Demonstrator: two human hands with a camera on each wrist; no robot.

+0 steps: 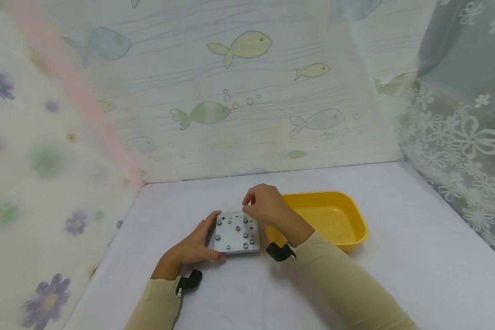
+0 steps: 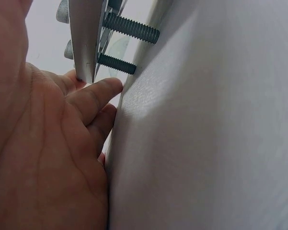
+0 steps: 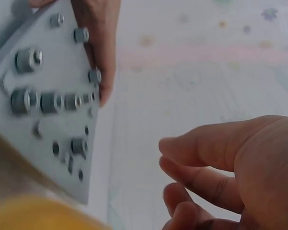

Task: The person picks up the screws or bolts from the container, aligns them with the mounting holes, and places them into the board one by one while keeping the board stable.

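A silver metal plate (image 1: 233, 236) carries several socket-head screws (image 1: 245, 235) of different sizes, along with some bare holes. My left hand (image 1: 195, 243) grips its left side, thumb at the near edge and fingers round the far corner. From the left wrist, threaded shanks (image 2: 132, 28) stick out beneath the plate, pointing at the white cloth. Over the plate's far right corner is my right hand (image 1: 266, 206), its fingers curled. Thumb tip (image 3: 170, 145) and index tip come together in the right wrist view, with nothing visible between them.
A yellow plastic tray (image 1: 356, 229) stands to the right of the plate, partly behind my right wrist. White cloth (image 1: 214, 298) covers the table. Fish-printed curtain (image 1: 239, 137) hangs at the back, with flowered sheets at both sides.
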